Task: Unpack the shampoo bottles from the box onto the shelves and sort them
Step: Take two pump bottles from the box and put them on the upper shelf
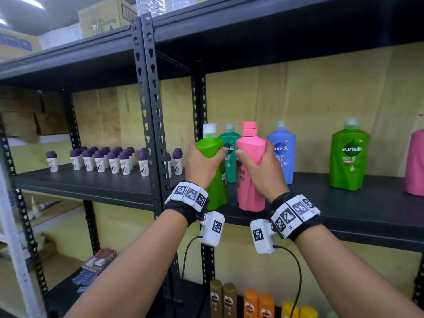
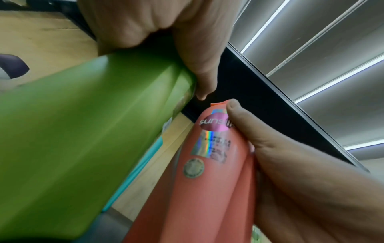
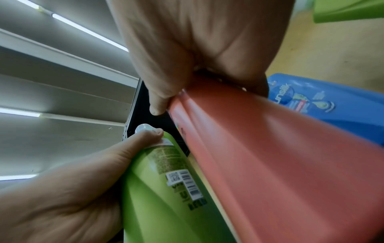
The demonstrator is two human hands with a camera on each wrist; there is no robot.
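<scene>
Head cam: your left hand (image 1: 202,164) grips green bottle (image 1: 212,171), right hand (image 1: 263,171) grips pink bottle (image 1: 250,157), both upright, prob. just above shelf (image 1: 344,203) front edge.

Two pump bottles (image 1: 250,166) side by side at shelf (image 1: 367,203) front, three bottles (image 1: 283,152) behind, roll-ons (image 1: 101,160) left

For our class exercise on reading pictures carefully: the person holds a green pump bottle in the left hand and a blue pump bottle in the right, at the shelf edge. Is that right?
Not quite. The bottle in the right hand is pink, not blue: the pink pump bottle. The head view shows it; the blue bottle stands untouched further back on the shelf. The left hand does hold the green pump bottle.
</scene>
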